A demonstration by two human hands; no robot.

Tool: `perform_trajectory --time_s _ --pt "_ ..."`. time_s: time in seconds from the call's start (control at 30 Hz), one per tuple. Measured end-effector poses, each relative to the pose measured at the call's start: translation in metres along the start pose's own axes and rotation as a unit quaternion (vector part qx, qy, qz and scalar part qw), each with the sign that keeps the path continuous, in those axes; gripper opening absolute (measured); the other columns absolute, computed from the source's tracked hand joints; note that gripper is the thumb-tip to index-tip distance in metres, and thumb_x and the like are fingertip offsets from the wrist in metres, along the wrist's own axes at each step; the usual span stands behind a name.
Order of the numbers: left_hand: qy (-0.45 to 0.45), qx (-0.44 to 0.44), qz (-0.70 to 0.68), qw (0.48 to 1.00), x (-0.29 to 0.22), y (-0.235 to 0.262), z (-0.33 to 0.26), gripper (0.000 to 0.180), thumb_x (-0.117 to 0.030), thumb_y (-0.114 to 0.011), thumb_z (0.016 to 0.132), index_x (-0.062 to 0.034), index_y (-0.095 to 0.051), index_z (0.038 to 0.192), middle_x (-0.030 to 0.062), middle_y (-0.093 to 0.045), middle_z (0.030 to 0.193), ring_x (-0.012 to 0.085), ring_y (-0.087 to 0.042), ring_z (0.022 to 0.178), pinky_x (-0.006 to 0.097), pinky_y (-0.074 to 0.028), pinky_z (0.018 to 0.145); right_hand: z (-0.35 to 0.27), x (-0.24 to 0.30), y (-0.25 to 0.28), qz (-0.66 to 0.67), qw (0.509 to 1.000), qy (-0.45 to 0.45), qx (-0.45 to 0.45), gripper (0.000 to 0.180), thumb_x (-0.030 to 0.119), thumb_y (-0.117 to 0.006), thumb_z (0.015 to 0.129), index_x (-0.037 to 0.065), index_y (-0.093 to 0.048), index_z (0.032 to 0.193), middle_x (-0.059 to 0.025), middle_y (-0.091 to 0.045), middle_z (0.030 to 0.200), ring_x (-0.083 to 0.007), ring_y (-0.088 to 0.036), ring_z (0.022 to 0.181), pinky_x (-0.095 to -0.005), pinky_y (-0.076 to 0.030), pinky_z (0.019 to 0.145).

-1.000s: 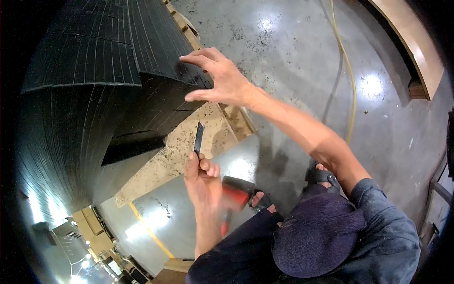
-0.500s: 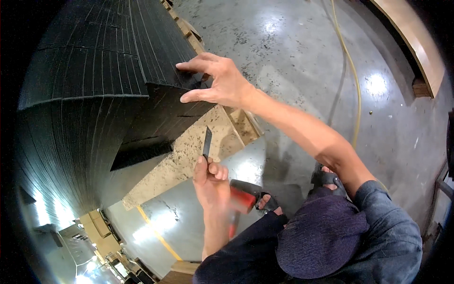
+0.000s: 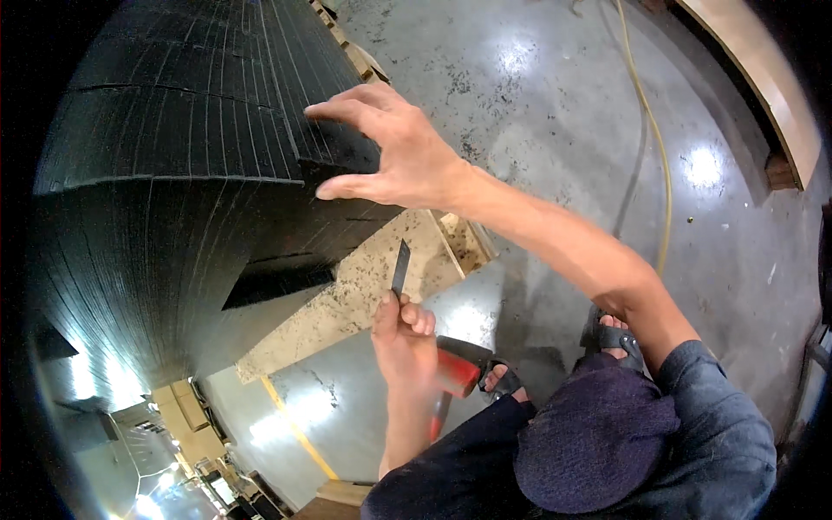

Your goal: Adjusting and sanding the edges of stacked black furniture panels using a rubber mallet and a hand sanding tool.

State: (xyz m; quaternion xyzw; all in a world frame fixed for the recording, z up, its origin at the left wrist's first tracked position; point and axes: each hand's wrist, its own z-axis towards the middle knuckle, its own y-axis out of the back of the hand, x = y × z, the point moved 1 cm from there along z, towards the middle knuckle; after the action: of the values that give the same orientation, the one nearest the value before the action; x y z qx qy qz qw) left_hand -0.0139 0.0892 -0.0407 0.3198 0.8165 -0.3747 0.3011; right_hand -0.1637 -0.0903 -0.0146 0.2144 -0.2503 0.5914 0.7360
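My left hand (image 3: 406,342) is closed on a flat, dark blade with a slanted tip (image 3: 401,267), pinched between thumb and fingers and pointing upward. Behind this hand shows a red and black object (image 3: 458,374); its kind and whether it touches the hand I cannot tell. Farther up, my right hand (image 3: 390,152) has thumb and fingers spread apart with nothing between them. It hovers at the right edge of a large black grooved body (image 3: 173,217); contact is unclear. A dark rectangular recess (image 3: 277,279) opens in that body's lower side.
Under the black body lies a speckled wooden board (image 3: 347,299). A yellow hose (image 3: 656,143) runs along the grey floor on the right, near a long wooden panel (image 3: 771,78). A dark purple knit cap (image 3: 596,433) and sandalled feet show below. Boxes (image 3: 184,416) stand at lower left.
My right hand has shifted left across the black body's edge, and its thumb and fingers have spread wider. The left hand keeps the blade. The whole view has moved slightly.
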Motion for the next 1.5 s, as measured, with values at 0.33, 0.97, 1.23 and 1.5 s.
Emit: perform_trajectory --time_s 0.33,0.97,1.23,1.5 --pt "0.01 0.037 -0.025 0.999 0.0 0.015 0.007 0.02 -0.021 -0.057 0.098 -0.0041 -0.056 0.087 0.0036 -0.049 0.064 0.0146 -0.043 0.058 0.03 -0.035 0.057 0.016 -0.009 0.003 0.22 0.952 -0.202 0.072 0.038 0.032 -0.079 0.081 0.007 -0.073 0.109 -0.007 -0.064 0.111 -0.0134 -0.062 0.094 -0.0269 -0.051 0.076" --pt "0.027 0.05 -0.01 0.998 0.005 0.008 0.008 0.019 -0.022 -0.057 0.098 -0.0051 -0.056 0.089 0.002 -0.049 0.064 0.0137 -0.043 0.059 0.028 -0.035 0.06 0.019 0.0 0.003 0.152 0.98 -0.104 0.07 0.044 0.035 -0.078 0.08 0.008 -0.072 0.114 -0.0075 -0.066 0.109 -0.0177 -0.062 0.095 -0.0299 -0.053 0.077" --pt "-0.003 0.059 -0.045 0.997 -0.019 -0.003 0.011 0.022 -0.024 -0.057 0.098 -0.0052 -0.057 0.086 0.001 -0.048 0.064 0.0128 -0.041 0.059 0.028 -0.034 0.059 0.02 0.011 -0.001 0.088 0.996 -0.012 -0.004 0.029 0.026 -0.074 0.083 0.003 -0.074 0.102 -0.0093 -0.069 0.098 -0.0169 -0.064 0.085 -0.0293 -0.052 0.073" --pt "-0.189 0.114 0.095 0.971 -0.071 -0.063 0.016 0.024 -0.022 -0.063 0.095 -0.0027 -0.057 0.082 0.0026 -0.05 0.059 0.0135 -0.045 0.054 0.027 -0.037 0.054 -0.003 0.039 0.029 0.17 0.94 -0.282 0.087 0.034 0.033 -0.069 0.088 0.0 -0.07 0.094 -0.0044 -0.066 0.072 -0.0076 -0.056 0.063 -0.0249 -0.047 0.058"
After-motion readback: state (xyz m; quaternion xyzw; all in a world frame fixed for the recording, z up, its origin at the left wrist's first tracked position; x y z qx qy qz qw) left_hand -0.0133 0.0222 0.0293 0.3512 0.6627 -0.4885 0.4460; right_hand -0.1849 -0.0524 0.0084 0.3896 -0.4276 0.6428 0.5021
